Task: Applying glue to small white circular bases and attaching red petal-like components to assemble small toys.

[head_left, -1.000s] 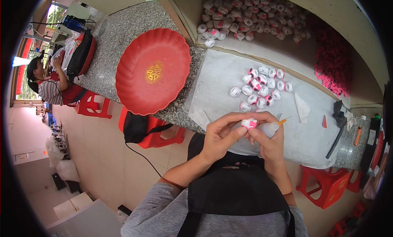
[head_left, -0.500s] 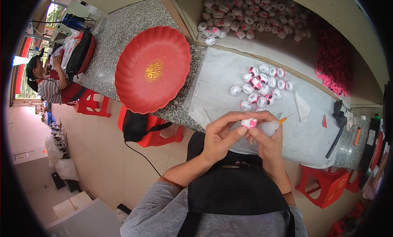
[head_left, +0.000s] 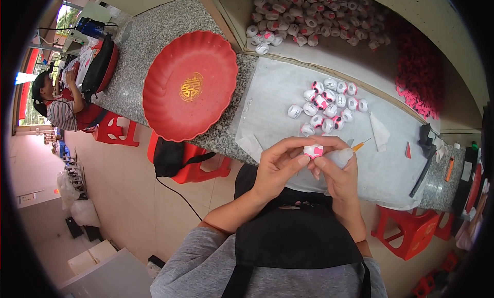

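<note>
Between the fingertips of both hands is a small white-and-pink rounded piece (head_left: 313,151), its pink patch facing up. My left hand (head_left: 275,169) pinches it from the left, thumb below and fingers curled over the top. My right hand (head_left: 342,177) steadies its other side with the thumb. Tucked in the right hand as well is a translucent squeeze bottle (head_left: 340,157) with an orange needle tip (head_left: 359,145) pointing away to the right. Just beyond the hands, several similar white pieces (head_left: 329,105) with pink and black marks lie grouped on a pale sheet (head_left: 272,92).
A red scalloped tray (head_left: 170,66) stands on the granite counter at left. Behind, a shelf holds many white pieces (head_left: 309,15) and a pink heap (head_left: 419,87). A black tool (head_left: 422,169) and paper scraps lie right. Red stools stand below; another person (head_left: 56,100) sits far left.
The held piece has turned a little between my fingers, so more of its pink patch shows. The orange needle tip has shifted slightly up and right. Both hands keep their grip.
</note>
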The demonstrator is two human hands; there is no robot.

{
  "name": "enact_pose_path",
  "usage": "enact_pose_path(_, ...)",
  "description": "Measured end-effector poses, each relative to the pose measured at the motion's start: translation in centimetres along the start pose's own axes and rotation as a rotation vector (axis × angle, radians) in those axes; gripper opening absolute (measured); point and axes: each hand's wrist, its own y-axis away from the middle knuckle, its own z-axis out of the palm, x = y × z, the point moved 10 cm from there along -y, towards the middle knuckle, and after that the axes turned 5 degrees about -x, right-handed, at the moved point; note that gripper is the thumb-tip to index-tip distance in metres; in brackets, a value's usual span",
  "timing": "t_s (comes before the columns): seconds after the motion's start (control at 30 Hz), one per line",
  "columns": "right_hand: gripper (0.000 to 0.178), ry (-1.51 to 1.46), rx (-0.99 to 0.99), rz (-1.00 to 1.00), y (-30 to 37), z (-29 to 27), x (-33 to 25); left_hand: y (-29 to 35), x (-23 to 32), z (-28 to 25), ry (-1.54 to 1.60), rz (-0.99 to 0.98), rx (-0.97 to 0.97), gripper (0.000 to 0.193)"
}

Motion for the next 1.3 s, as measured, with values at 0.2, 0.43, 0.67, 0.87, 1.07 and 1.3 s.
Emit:
enact_pose_path(0.2,0.025,-0.032,-0.001,-0.030,0.1,0.0,0.1,0.3,-0.4,-0.7,-0.055,-0.003,0.034,0.026)
enact_pose_path(0.43,0.029,-0.019,0.031,-0.012,0.2,-0.5,0.5,0.5,-0.5,-0.7,-0.074,0.009,0.056,0.026)
enact_pose_path(0.67,0.027,0.071,-0.074,0.042,1.0,0.0,-0.2,0.5,0.6,0.5,-0.183,0.087,-0.043,0.022)
enact_pose_path(0.87,0.026,0.052,-0.058,-0.006,1.4,0.2,-0.2,1.1,1.8,1.1,-0.421,0.202,-0.024,0.021)
enact_pose_path(1.07,0.027,0.009,-0.001,-0.030,0.9,-0.5,0.2,0.4,1.5,0.6,-0.433,0.096,0.007,0.021)
enact_pose_path(1.3,0.043,0.149,0.212,-0.150,1.3,-3.8,-3.1,-5.9,6.8,-4.2,-1.100,0.231,0.163,0.021)
